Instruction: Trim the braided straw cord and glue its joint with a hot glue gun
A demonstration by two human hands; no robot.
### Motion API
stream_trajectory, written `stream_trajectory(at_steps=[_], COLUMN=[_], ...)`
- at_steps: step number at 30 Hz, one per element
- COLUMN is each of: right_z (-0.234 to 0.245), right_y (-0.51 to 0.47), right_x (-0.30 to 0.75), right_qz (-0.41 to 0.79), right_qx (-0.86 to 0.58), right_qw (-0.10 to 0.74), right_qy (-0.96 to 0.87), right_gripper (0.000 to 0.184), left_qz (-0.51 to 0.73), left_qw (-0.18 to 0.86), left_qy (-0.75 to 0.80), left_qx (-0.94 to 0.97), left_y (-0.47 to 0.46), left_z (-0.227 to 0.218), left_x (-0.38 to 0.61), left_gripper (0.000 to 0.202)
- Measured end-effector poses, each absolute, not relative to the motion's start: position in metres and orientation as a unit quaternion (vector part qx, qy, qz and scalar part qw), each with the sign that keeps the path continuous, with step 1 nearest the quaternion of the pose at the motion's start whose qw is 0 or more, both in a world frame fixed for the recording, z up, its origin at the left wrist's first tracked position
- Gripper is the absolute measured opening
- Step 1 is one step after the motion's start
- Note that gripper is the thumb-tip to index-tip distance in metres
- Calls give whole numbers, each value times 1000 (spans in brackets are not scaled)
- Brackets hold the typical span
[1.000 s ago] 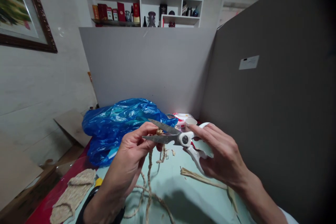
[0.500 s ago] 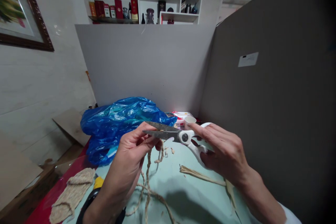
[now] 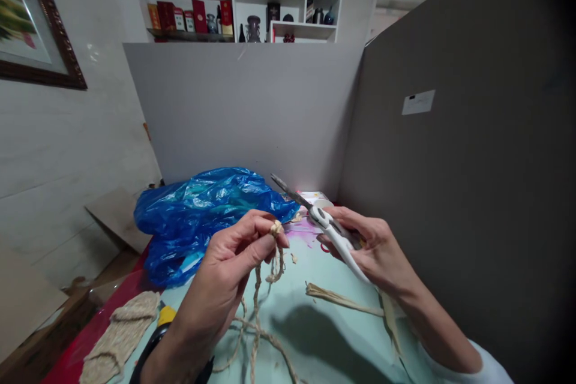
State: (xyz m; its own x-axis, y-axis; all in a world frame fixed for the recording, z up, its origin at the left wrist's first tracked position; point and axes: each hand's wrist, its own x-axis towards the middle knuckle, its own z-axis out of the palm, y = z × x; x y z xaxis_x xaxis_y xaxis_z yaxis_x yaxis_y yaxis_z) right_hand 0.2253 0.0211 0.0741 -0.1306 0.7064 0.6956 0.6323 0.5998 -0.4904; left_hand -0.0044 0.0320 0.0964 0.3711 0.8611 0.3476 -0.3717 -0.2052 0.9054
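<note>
Cord (image 3: 254, 312) of twisted, straw-coloured fibre is in the left hand (image 3: 225, 267), which is closed in a pinch: the thumb and the forefinger press together around its knotted, pale end (image 3: 276, 228), and this end comes out a little above the fingertips. The other fingers of this hand are bent behind, so I cannot tell how much of the cord they also touch. From under the hand the cord hangs down, and lower it lies in loose loops upon the light green table top (image 3: 324, 270). The right hand (image 3: 371, 246) is curled around the white handles of the scissors (image 3: 330, 228); its fingers are bent, but not made into a fist, and some of them are hidden by the handle. The blades appear to be together, with the tips directed up and to the left, apart from the knotted end. Below the right hand lies a dry, flat strip (image 3: 335, 297) of plant fibre, and small scraps (image 3: 294, 258) are near the cord. Beyond the left hand rests a crumpled blue plastic bag (image 3: 211, 210). Near the left forearm are a woven piece (image 3: 121, 333) with two raised bands and a yellow object (image 3: 166, 315), partly covered.
</note>
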Motion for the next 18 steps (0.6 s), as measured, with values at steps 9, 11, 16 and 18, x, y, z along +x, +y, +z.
stream_trajectory(at_steps=[9,11,16,18], right_z=[78,80,84,86], right_y=[17,15,11,11], right_x=[237,240,244,243], right_qz=[-56,-61,-80,-91], right_qx=[-408,-399,-389,-370], right_qw=[437,436,431,422], right_qy=[-800,-804,-811,-823], right_gripper=[37,39,44,47], left_qz=[526,524,515,521], left_qw=[617,624,615,604], left_qy=[177,172,182,158], left_qx=[558,554,569,582], left_y=[30,29,31,33], left_z=[98,97,97,96], left_x=[-5,-6,-4,-4], left_gripper=[15,16,16,16])
